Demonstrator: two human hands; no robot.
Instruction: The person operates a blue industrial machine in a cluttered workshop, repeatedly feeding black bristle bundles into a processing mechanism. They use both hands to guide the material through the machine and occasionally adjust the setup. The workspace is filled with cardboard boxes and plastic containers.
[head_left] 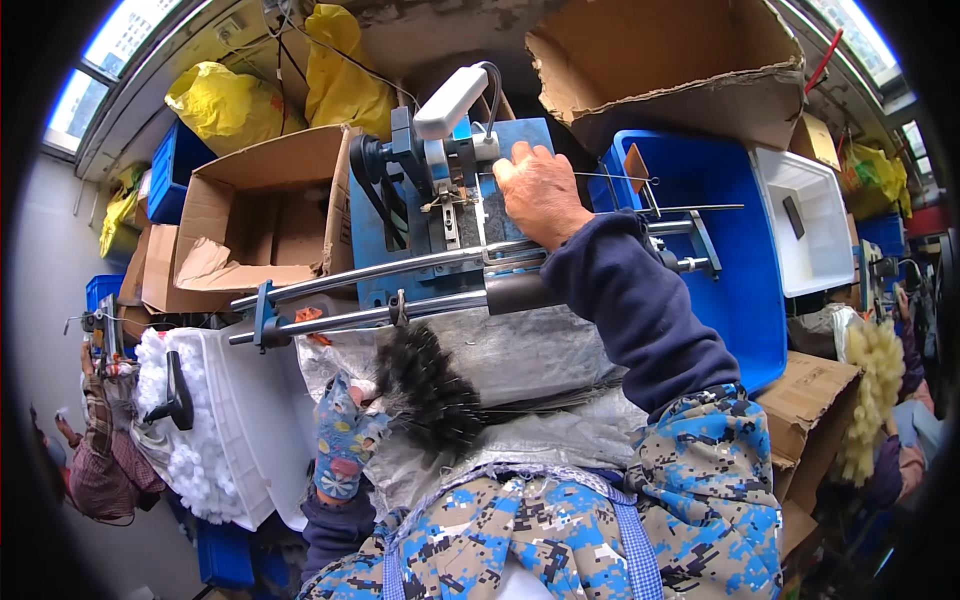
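My right hand (pixel 540 192) is bare and closed over the top of a blue bench machine (pixel 376 235). A thin metal wire (pixel 610 177) with a small loop at its end runs out from under it to the right; the fingertips are hidden. My left hand (pixel 343 430) wears a blue patterned glove with the fingers closed at the left edge of a bundle of black bristles (pixel 432 392). The bristles lie on a grey-white sheet (pixel 530 355) over my lap, below two steel rails (pixel 385 272) that cross in front of the machine.
Cardboard boxes (pixel 300 150) stand left of the machine and at the back right. A blue bin (pixel 735 310) is under the rails' right end, beside a white tray (pixel 835 240). White fibre tufts (pixel 190 440) fill a white bin (pixel 250 430) at left. Other people work at both sides.
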